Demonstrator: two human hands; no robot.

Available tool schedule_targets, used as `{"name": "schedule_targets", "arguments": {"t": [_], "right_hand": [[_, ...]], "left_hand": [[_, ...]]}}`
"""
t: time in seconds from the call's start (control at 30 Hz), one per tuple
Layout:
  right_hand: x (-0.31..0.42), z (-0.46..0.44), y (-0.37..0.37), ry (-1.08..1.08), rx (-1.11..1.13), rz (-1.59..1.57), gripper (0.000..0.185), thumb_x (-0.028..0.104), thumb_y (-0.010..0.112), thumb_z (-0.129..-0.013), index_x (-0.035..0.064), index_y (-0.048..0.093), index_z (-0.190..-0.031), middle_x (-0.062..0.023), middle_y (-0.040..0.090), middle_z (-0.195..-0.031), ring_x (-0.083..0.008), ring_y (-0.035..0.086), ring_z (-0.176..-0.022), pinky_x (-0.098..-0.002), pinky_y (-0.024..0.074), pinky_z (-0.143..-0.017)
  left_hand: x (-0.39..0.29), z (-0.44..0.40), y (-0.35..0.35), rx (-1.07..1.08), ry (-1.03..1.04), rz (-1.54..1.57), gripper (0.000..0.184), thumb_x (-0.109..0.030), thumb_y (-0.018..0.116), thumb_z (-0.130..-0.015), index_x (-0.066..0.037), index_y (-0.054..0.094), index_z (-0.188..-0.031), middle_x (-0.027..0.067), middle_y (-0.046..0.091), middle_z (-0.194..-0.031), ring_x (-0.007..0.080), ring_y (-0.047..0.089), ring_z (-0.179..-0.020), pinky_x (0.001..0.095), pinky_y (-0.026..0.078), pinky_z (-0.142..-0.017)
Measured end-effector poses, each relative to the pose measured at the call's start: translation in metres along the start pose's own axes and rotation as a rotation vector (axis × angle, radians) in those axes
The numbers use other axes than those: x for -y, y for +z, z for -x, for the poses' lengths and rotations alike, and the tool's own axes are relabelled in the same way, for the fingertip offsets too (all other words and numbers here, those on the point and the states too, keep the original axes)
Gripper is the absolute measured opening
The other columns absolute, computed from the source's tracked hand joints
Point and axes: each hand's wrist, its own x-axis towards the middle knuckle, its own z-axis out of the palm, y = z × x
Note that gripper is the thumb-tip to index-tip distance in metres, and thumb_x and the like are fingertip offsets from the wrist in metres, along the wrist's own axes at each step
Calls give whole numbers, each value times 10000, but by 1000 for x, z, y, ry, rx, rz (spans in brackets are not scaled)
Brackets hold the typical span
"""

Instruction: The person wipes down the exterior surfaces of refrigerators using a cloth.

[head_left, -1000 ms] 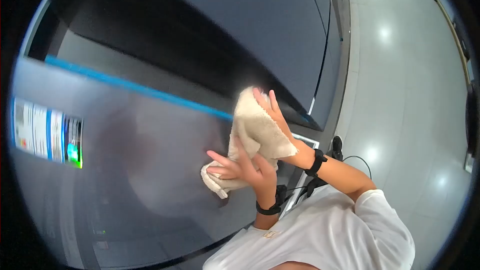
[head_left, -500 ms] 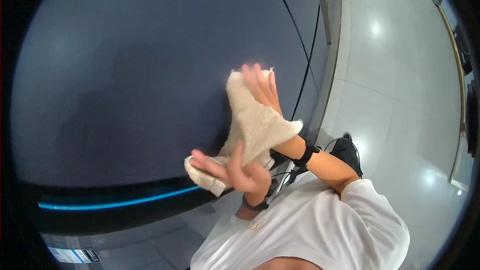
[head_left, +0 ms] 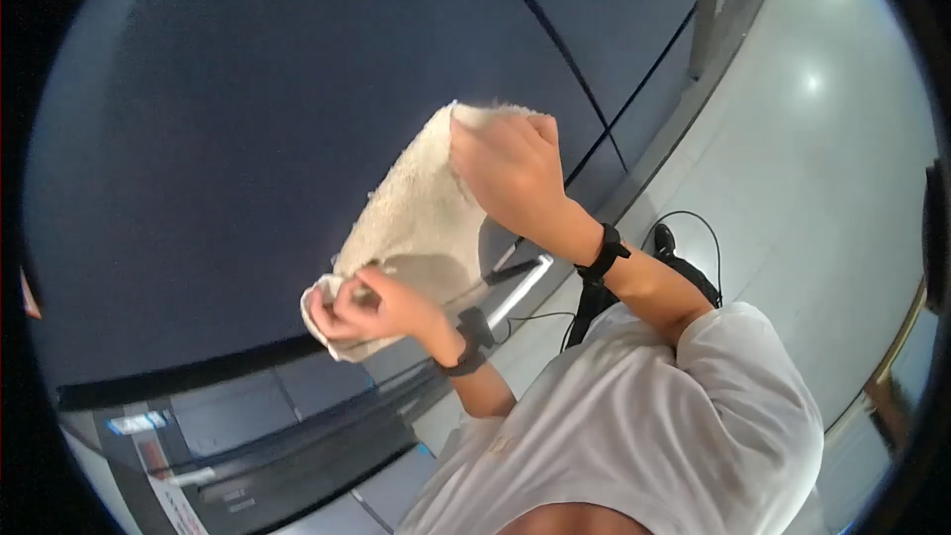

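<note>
A cream-coloured fluffy cloth (head_left: 406, 208) is stretched at a slant between my two hands, in front of a large dark blue surface. Its left side shows a rough pile, while a smoother part with a shadow on it faces me lower down. My right hand (head_left: 510, 173) is closed over the cloth's upper edge, back of the hand toward me, fingertips hidden. Lower and to the left, my left hand (head_left: 371, 309) pinches the bottom corner with curled fingers. Each wrist wears a dark band.
The dark blue surface (head_left: 228, 168) fills the left and top, crossed by black lines at the upper right. Pale floor (head_left: 792, 159) runs along the right. A thin black cable (head_left: 708, 228) loops near my foot. Dark equipment with labels (head_left: 188, 476) stands at the lower left.
The cloth was draped over my right hand, which lay flat with fingers extended; now both hands grip its edges and hold it spread. My left hand has moved left and up.
</note>
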Motion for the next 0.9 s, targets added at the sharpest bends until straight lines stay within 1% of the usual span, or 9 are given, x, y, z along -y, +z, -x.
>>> {"name": "schedule_targets", "arguments": {"t": [0.13, 0.23, 0.27, 0.37, 0.47, 0.57, 0.7, 0.83, 0.9], "right_hand": [[25, 6, -2, 297, 326, -433, 615, 114, 627, -891, 23, 414, -1461, -114, 606, -833, -315, 606, -728, -420, 463, -632], [16, 2, 1, 272, 291, -628, 581, 81, 608, -887, 19, 437, -1439, -143, 602, -853, -352, 602, -728, -448, 480, -657], [11, 2, 5, 226, 272, -634, 562, 60, 601, -882, 18, 454, -1422, -155, 605, -869, -360, 607, -740, -448, 484, -655], [-15, 13, 12, 143, 255, -666, 501, -3, 581, -864, 10, 516, -1361, -181, 621, -909, -378, 622, -771, -436, 492, -649], [-43, 14, 17, 101, 254, -734, 445, -61, 555, -838, -5, 588, -1278, -186, 654, -935, -348, 643, -793, -392, 496, -656], [-61, -1, 9, 130, 182, -825, 415, -96, 531, -825, -26, 629, -1222, -144, 673, -983, -231, 651, -816, -323, 495, -700], [-52, -82, -10, 130, 130, -970, 420, -95, 510, -853, -27, 631, -1250, -50, 658, -1089, -110, 603, -922, -259, 486, -804], [-24, -141, -2, 206, 439, -1554, 423, -53, 534, -912, -41, 551, -1335, -101, 639, -1223, -190, 617, -1089, -327, 494, -941], [-7, -140, 4, 276, 608, -1597, 343, -58, 516, -894, -42, 605, -1225, -86, 651, -1155, -186, 626, -1037, -321, 500, -895]], "left_hand": [[-3, 10, -10, 42, 56, -339, 105, -31, 732, -838, -24, 718, -942, 102, 440, -1166, 227, 440, -1053, 399, 419, -845], [-10, 26, -13, 134, -79, -187, 201, -65, 725, -849, -19, 736, -1044, 86, 459, -1046, 196, 484, -888, 353, 448, -764], [-16, 32, -21, 301, -244, -165, 442, -55, 691, -875, -21, 623, -1310, 122, 500, -1085, 232, 532, -918, 394, 453, -856], [-35, 61, -10, 376, -291, -106, 642, -76, 665, -894, 3, 413, -1480, 197, 510, -1263, 310, 562, -1088, 442, 432, -962], [-39, 84, -2, 390, -148, -336, 717, -109, 621, -913, 41, 274, -1522, 280, 429, -1420, 403, 518, -1231, 469, 392, -1037], [-25, 98, 12, 418, -168, -274, 626, -149, 593, -923, 85, 356, -1453, 331, 453, -1384, 462, 510, -1221, 479, 386, -1038], [-23, 1, 8, 745, -410, -221, 385, -146, 568, -927, 87, 563, -1233, 327, 602, -1097, 476, 576, -1049, 503, 435, -921], [-37, -102, 14, 120, 61, -129, 392, -275, 602, -904, 39, 638, -1136, 289, 652, -1034, 440, 632, -989, 528, 484, -865], [-19, -96, 14, 60, 142, -350, 554, -368, 619, -892, 38, 557, -1263, 319, 543, -1243, 475, 508, -1177, 610, 376, -973]]}}
